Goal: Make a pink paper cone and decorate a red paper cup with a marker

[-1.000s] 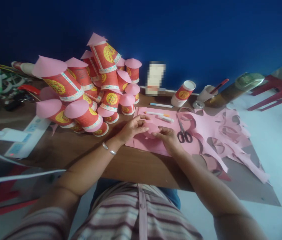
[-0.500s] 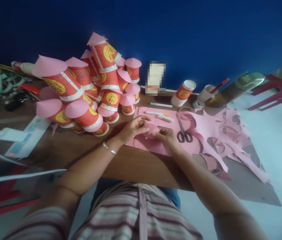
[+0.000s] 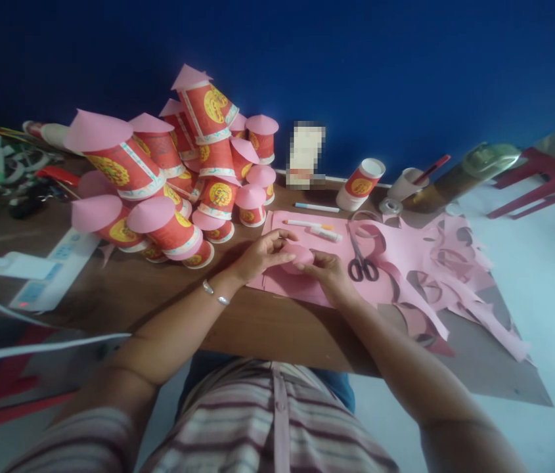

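Note:
Between my two hands is a small pink paper piece (image 3: 297,255), curved like a shallow cone. My left hand (image 3: 263,255) pinches its left side between thumb and fingers. On its right edge, the thumb and fingers of my right hand (image 3: 329,266) are closed. Beneath them lie flat sheets of pink paper (image 3: 282,284). Just beyond the hands, a marker with an orange end (image 3: 307,225) and a short white tube (image 3: 325,234) rest on the paper. Dark-handled scissors (image 3: 362,266) lie to the right of my right hand.
Red paper cups with pink cone tops (image 3: 159,223) are piled at the left. Cut pink scraps (image 3: 435,263) spread over the right side. Stacked cups (image 3: 362,184), a tape roll (image 3: 390,207) and a bottle (image 3: 469,172) stand at the back. A power strip (image 3: 55,272) lies at the left.
The pink paper piece has turned slightly between my fingers and its front edge looks smoother. Both hands have stayed in nearly the same place.

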`<state>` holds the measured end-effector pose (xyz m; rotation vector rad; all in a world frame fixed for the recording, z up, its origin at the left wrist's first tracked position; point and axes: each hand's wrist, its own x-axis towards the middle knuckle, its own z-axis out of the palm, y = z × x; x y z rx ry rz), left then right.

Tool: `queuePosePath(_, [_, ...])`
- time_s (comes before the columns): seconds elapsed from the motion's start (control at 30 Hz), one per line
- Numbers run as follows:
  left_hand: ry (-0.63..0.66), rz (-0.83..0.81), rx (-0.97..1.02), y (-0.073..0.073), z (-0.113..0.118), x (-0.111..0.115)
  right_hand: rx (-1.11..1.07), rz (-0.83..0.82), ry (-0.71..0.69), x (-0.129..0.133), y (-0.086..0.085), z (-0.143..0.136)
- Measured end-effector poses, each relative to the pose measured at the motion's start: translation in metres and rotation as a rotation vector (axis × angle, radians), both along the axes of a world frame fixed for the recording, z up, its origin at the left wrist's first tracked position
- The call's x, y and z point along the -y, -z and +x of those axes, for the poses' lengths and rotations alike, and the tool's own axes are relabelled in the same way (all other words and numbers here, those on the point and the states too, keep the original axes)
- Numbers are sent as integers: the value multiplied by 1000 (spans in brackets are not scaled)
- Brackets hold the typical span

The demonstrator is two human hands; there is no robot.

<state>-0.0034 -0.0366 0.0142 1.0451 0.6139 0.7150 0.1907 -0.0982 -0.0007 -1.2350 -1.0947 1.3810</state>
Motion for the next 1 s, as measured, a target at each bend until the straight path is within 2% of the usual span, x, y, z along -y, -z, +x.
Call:
queuePosePath(0.1, [-5,-13,-6,1,0,-1,7,7,15,0,0,1])
queuePosePath(0.27, [-11,-39,11,3,0,-2,-47,1,-53,0,-4,2])
queuePosePath(0.47, [-44,-32,59,6,-1,-5,-56,19,69,-2,-7,4])
queuePosePath(0.7, [-49,-31,56,9,-1,-6,-18,3,109,-2,-15,4])
queuePosePath(1.0, [-90,-13,38,10,-1,-7,-37,34,119,-4,1,8])
